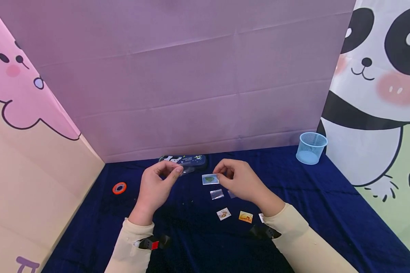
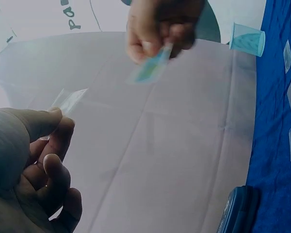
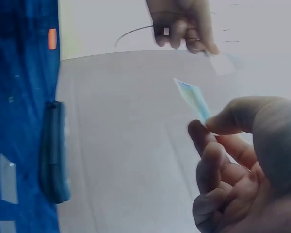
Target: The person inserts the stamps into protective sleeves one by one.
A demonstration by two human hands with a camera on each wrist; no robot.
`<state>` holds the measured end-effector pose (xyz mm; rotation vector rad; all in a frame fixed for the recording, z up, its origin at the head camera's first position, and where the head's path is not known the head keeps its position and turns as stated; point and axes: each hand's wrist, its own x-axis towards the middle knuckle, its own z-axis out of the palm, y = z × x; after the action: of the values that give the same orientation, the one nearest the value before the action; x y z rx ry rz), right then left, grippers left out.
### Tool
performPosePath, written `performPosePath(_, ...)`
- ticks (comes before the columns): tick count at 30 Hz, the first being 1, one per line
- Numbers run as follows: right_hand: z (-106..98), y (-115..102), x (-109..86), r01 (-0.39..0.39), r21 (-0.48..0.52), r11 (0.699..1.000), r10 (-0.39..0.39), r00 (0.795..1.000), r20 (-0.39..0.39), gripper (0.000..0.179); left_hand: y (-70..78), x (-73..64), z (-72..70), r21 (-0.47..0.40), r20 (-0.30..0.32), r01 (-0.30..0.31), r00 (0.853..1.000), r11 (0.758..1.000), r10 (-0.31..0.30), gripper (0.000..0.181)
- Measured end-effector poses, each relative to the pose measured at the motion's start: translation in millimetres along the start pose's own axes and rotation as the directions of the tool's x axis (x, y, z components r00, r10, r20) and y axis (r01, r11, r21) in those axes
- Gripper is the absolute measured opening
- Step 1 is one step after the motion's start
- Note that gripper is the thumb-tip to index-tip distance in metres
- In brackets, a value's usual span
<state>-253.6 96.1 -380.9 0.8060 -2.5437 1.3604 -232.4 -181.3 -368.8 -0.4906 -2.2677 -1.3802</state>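
My left hand [image 1: 157, 187] is raised at the middle left and pinches a small clear plastic sleeve [image 2: 72, 102] between thumb and forefinger. Facing it, my right hand [image 1: 242, 182] holds a small picture card [image 1: 209, 179] by its right edge. The card is light blue with a green shape and a white border. A gap separates card and sleeve, with both held up off the table. On the cloth below lie a clear plastic piece [image 1: 216, 194], a card with a brown picture [image 1: 223, 214] and an orange-yellow picture card [image 1: 246, 217]. My right forearm partly covers another white piece.
A dark blue pencil case [image 1: 196, 160] with a panda print lies at the back, partly behind my left hand. To the left is an orange ring-shaped roll [image 1: 119, 188]. A light blue mesh cup [image 1: 311, 149] stands at the back right. Dark blue cloth [image 1: 198, 250] covers the table.
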Motion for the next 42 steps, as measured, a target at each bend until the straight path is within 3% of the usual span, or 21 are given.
performPosePath(5,-13,-14,-5.0,0.040,0.012,0.999,-0.039,0.992,-0.119,0.010,5.0,-2.3,2.8,-0.011,0.023,-0.001,1.000,1.000,0.001,0.015)
performPosePath(14,-25,-29,-12.5,0.074,0.017,0.997,-0.068,0.970,-0.235,0.010,9.1,-5.5,7.4,-0.038,0.040,-0.010,0.999,0.999,0.012,0.015)
performPosePath(26,-22,-28,-12.4,0.070,0.021,0.997,-0.063,0.967,-0.246,0.004,13.9,-6.9,12.6,-0.026,0.076,-0.022,0.997,0.999,0.024,0.012)
performPosePath(42,-16,-25,-10.2,0.054,0.036,0.998,-0.047,0.983,-0.176,0.006,14.8,-7.4,14.6,-0.021,0.084,-0.015,0.996,1.000,0.017,0.014)
